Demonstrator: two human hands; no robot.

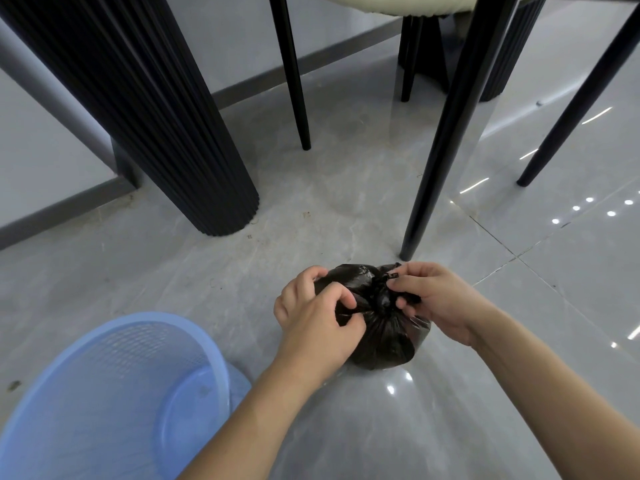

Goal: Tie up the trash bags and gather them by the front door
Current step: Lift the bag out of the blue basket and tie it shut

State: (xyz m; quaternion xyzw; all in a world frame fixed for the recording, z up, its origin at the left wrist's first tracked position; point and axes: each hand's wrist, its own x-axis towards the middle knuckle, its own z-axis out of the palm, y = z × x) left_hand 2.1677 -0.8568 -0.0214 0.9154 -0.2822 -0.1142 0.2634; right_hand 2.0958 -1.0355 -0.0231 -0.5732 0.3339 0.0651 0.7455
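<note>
Judging from the head view, at five o'clock on the floor [346,209]: both hands, left hand [317,318] and right hand [438,301], pinching black trash bag [384,336] ears at a near-finished knot [381,294], empty blue bin [114,386] at eight o'clock, carrying doorward not yet begun.

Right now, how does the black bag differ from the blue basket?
The black bag is opaque and knotted shut; the blue basket is see-through mesh, open and empty. Left hand and right hand grip the bag; nothing touches the basket. Both sit on the floor.
</note>
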